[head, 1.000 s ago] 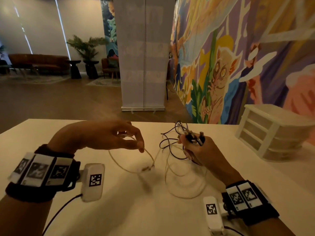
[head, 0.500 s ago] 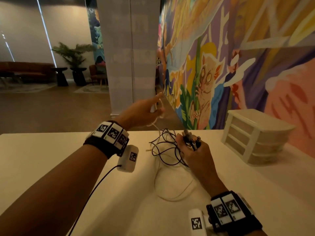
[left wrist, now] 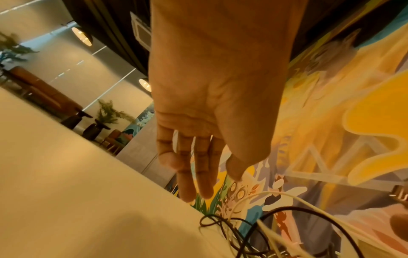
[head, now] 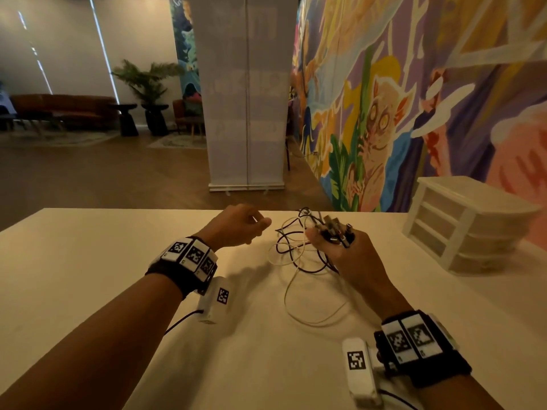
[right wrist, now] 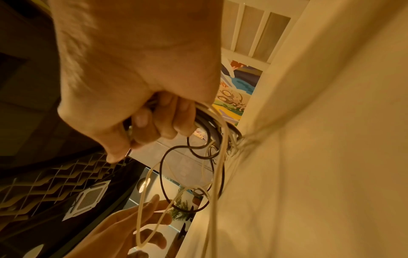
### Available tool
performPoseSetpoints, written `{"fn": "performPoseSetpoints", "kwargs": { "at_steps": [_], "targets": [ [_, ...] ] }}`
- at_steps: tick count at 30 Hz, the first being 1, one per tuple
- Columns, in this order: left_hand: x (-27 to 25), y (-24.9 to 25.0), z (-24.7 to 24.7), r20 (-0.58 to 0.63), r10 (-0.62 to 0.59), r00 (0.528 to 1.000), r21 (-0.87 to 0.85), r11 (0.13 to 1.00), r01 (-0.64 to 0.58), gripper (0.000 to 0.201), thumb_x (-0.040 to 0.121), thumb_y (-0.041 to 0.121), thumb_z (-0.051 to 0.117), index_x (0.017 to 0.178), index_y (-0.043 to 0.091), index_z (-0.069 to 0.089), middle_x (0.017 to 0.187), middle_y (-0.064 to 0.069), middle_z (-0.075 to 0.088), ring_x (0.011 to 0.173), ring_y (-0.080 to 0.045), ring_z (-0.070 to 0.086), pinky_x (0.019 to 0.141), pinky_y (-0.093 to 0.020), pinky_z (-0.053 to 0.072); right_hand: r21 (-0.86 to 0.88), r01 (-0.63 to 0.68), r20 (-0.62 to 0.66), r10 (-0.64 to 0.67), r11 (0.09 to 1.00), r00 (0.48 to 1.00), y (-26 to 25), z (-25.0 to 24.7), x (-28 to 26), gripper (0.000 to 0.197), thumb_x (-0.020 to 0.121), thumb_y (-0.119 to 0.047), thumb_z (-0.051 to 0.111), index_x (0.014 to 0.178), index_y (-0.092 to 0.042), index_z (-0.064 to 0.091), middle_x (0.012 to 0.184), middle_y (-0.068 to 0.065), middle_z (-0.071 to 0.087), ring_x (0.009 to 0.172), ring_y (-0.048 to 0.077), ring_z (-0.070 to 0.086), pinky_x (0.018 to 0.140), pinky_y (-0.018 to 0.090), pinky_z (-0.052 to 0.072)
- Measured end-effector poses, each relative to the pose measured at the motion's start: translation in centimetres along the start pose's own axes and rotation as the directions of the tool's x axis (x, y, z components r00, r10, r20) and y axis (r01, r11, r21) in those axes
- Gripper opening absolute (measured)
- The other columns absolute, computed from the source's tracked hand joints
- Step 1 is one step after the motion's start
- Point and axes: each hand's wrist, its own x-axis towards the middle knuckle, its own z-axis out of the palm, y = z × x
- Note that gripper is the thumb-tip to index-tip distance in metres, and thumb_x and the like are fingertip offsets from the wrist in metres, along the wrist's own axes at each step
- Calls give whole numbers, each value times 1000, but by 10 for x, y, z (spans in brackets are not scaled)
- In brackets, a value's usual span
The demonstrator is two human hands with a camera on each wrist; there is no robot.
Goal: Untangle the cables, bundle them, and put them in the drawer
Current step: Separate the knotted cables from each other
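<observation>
Head view: right hand (head: 352, 255) clenched around a clump of cable plugs (head: 334, 230), connector ends poking up above the fist, cables (head: 299, 255) trailing down from it onto the table (head: 88, 291). Black and white strands are looped over each other on the near-left side of that fist, one long white loop running toward the near edge of the table, so the tangle is not sorted. Left hand (head: 236, 226) hovers just left of the cable pile, fingers loosely extended and apart, holding nothing; the left wrist view shows the fingers (left wrist: 198, 167) straight, with cables below and beyond them, not touching. Right wrist view confirms curled fingers (right wrist: 159, 122) wrapped on the cable bunch, loops hanging free. Drawer unit (head: 461, 223) sits well to the right of the cable pile, all drawers look closed, nothing seen inside. Judgement: early stage. Plug ends are gathered in one grip, but untangling is partial at best, no neat bundle yet, drawer not opened, nothing stowed. Separating strands, coiling, opening the drawer and placing all remain.
</observation>
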Motion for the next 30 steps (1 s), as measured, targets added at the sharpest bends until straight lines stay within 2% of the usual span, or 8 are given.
{"fn": "performPoseSetpoints", "kwargs": {
  "at_steps": [2,5,10,15,19,22,27,30],
  "targets": [
    [5,1,8,-100,22,995,-56,998,-27,48,104,62,49,114,21,71,103,4,74,86,-15,73,75,-34,57,54,-28,-55,31,998,998,1,-6,2,34,92,-52,77,67,-30,73,55,-11,61,50,6,53,63,28,38],
    [20,16,15,-204,131,970,-86,985,-151,58,104,66,44,125,20,70,116,4,71,105,-15,68,86,-36,57,236,-90,-55,106,968,993,1,-13,4,58,97,-45,75,49,-24,50,50,-2,37,42,13,31,48,30,26],
    [43,48,17,51,310,949,-104,947,-304,41,106,53,50,125,26,75,108,2,78,95,-11,74,85,-30,57,460,-110,-61,155,881,986,3,-22,9,44,97,-35,76,65,-24,47,55,-1,27,42,13,20,41,24,18],
    [42,50,16,244,235,941,-81,972,-222,28,102,46,63,114,26,79,79,-5,78,59,-14,70,60,-19,52,496,-149,-135,245,855,960,6,-27,12,53,95,-37,78,55,-26,45,52,-5,29,42,12,21,45,27,16],
    [42,52,23,305,282,910,-12,956,-292,37,91,32,82,126,38,72,109,4,75,56,-2,68,51,-22,54,487,-166,-151,270,857,951,6,-24,11,58,94,-39,79,50,-25,43,53,-4,30,44,14,20,48,30,14],
    [44,59,33,358,321,877,72,927,-368,60,92,8,78,140,40,63,123,2,66,60,-9,65,50,-27,60,484,-161,-151,264,860,953,5,-23,10,57,94,-39,78,52,-26,42,53,-3,29,44,14,20,46,29,14],
    [57,69,40,299,391,871,67,901,-428,61,88,44,82,143,45,57,115,5,65,70,-16,71,50,-39,63,467,-143,-163,244,873,956,5,-24,10,57,96,-40,76,51,-25,44,52,-2,30,43,14,22,46,27,17],
    [60,71,36,335,389,858,297,820,-488,39,92,50,75,129,38,72,119,5,67,98,-19,69,76,-39,64,466,-143,-148,236,873,960,6,-23,9,55,97,-40,76,54,-26,43,53,-2,29,44,15,21,46,27,17]
  ]
}}
